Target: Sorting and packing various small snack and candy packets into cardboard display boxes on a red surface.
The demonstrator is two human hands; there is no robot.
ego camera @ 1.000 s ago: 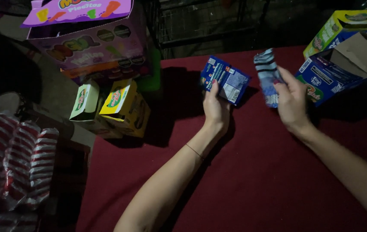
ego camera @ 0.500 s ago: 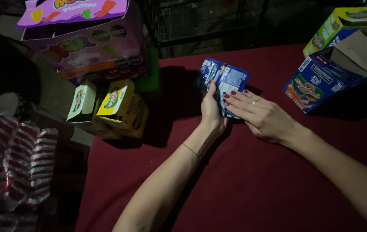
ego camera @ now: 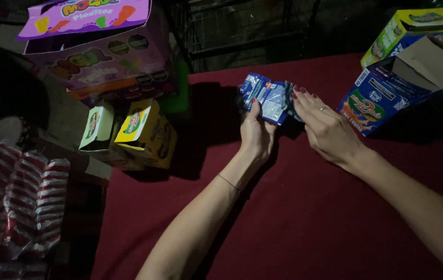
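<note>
Right hand (ego camera: 328,129) slid to the blue packets' (ego camera: 265,97) right edge; left hand (ego camera: 257,136) grips below.

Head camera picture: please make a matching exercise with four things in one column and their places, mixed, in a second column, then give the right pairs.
Things:
1. blue packets
2. purple box
3. open blue carton
4. red-and-white wrapped rolls

Places:
A. far left edge, beside the red table
B. top left, flap raised
C. between the left hand and right hand
D. right side of the table

Pairs: 1-C, 2-B, 3-D, 4-A
</note>
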